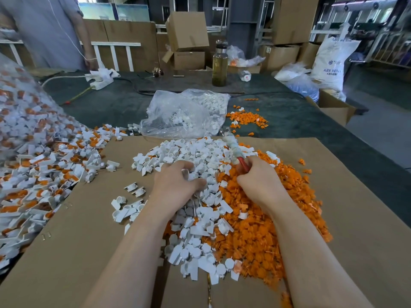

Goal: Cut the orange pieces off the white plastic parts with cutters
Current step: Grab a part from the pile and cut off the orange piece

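On the brown cardboard sheet lies a heap of white plastic parts beside a heap of cut orange pieces. My left hand sits on the white heap with fingers curled around a few white parts. My right hand grips the cutters by their red handles, the wrapped far end pointing away from me. At the left, a large pile of white parts with orange pieces still attached spills from a clear bag.
A clear plastic bag of white parts lies beyond the cardboard, with scattered orange bits to its right. Farther back stand a glass bottle, a power strip, cardboard boxes and a white sack. A person stands at the far left.
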